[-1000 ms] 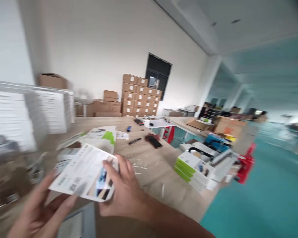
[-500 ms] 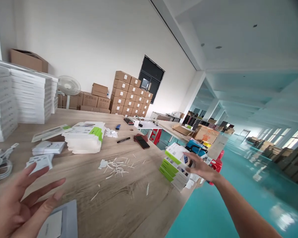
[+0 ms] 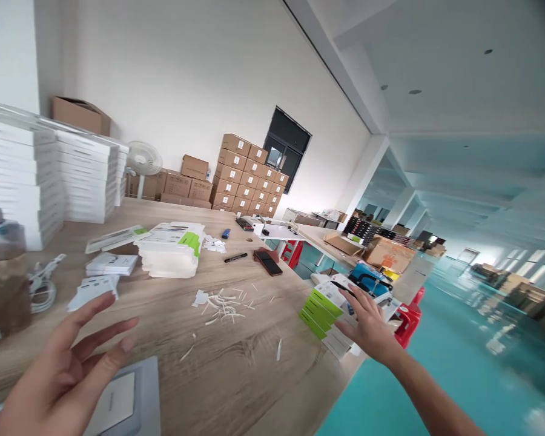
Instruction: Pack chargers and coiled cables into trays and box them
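My right hand (image 3: pixel 367 324) is beside a stack of white-and-green boxes (image 3: pixel 320 312) near the table's right edge. Its fingers are spread over the right side of the top box and seem to hold nothing; whether the fingertips touch it is hard to see. At the lower left, my left hand (image 3: pixel 68 369) hovers with fingers apart and bent, nothing between them. Below it lies a grey tray (image 3: pixel 148 387) with a pale rectangular insert (image 3: pixel 118 402), partly hidden by the hand.
Flattened white-and-green cartons (image 3: pixel 170 254), small white boxes (image 3: pixel 111 263), a white cable (image 3: pixel 43 293) and a brown-filled jar (image 3: pixel 4 278) stand left. Paper strips (image 3: pixel 224 306), a black marker (image 3: pixel 236 257) and a phone (image 3: pixel 269 263) lie mid-table. Tall white box stacks (image 3: pixel 86 175) rise behind.
The top white-and-green box now sits level on the stack, and my right hand's fingers have spread off it. The view has swung left, bringing the jar in. My left hand stays open.
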### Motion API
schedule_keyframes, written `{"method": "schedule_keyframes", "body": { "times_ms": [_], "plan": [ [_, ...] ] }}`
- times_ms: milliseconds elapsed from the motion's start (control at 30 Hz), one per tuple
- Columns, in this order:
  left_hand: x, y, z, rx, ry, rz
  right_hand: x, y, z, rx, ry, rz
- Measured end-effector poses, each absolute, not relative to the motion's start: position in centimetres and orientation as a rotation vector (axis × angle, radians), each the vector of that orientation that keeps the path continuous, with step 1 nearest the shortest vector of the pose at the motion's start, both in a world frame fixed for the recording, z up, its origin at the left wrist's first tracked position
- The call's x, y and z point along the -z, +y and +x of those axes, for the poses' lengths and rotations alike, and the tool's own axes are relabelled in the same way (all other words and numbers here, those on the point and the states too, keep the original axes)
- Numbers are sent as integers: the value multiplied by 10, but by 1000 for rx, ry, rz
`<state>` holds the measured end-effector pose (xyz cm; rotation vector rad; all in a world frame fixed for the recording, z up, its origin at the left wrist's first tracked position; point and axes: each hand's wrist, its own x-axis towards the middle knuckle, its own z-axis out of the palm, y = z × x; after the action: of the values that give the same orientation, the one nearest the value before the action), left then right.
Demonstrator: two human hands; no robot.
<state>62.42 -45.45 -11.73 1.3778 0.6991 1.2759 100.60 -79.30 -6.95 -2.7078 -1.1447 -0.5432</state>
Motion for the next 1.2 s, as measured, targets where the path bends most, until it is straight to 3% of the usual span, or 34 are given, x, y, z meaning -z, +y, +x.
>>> {"method": "schedule_keyframes", "body": {
  "times_ms": [67, 300, 433, 533, 767, 967, 1200],
  "plan": [
    [115, -456, 620, -1202, 670, 1361, 89, -772, 978, 541, -1368, -2531],
    [115, -457, 611, -1148, 654, 1504, 172, -665, 936, -117, -1590, -2469],
    [118, -453, 611, -1185, 654, 1574, 177, -581, 959, -95, -1258, -2535],
    [119, -452, 610, -1179, 648, 1600, 174, -539, 964, -133, -1320, -2438],
    [118, -453, 610, -1155, 646, 1618, 175, -526, 934, -45, -1569, -2028],
    [120, -454, 611, -1160, 640, 1624, 156, -484, 922, 47, -1653, -2013],
    [121, -450, 608, -1158, 678, 1630, 149, -421, 881, -107, -1798, -1995]
  ]
}}
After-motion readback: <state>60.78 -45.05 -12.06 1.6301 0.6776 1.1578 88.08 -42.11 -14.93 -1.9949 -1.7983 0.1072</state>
